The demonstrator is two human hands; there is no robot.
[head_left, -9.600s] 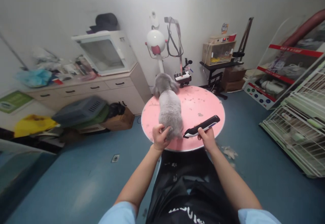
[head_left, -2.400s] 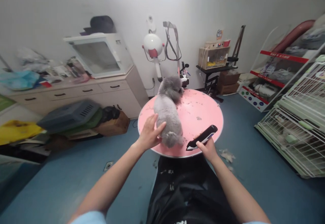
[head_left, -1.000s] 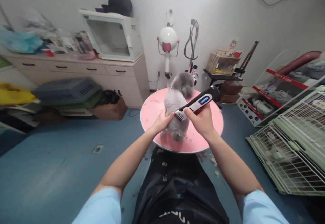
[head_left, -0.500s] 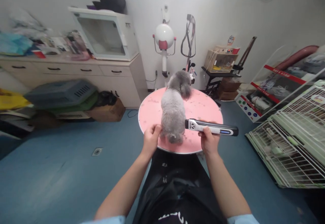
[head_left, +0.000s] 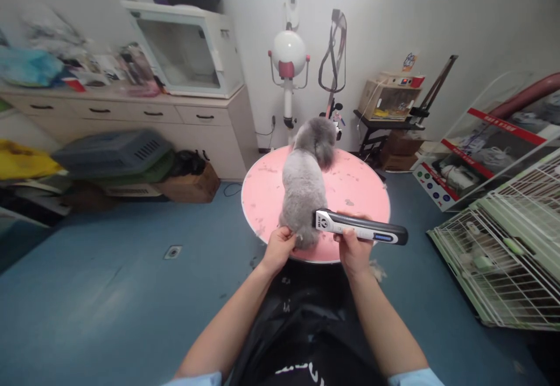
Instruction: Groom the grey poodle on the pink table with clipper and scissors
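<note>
In the head view, the first lettering I pick out is white script on the black apron (head_left: 312,333), too creased for me to read; the red strips (head_left: 506,126) on the shelf rack at the right carry pale characters too small to make out. The hair clipper (head_left: 365,227) has a round emblem and tiny print by its blade end, illegible on my feed, and a lit blue display near its other end. I have that clipper held in my right hand (head_left: 355,252), the thumb laid along the near face and fingers wrapped behind the body; the blade end points left and meets the right side of the rump of the grey dog (head_left: 303,182), while the display end runs out past the grip. My left hand (head_left: 279,250) has its thumb and fingers pinched narrow on the dog's rear left edge, though I cannot tell which part sits between them. The dog stands on the round pink table (head_left: 258,199), rear toward me, head at the far side and turned right, with tufts of cut fur (head_left: 349,202) beside it. Both forearms reach up from the bottom edge and angle inward, light blue sleeves (head_left: 415,377) ending near the elbows.
</note>
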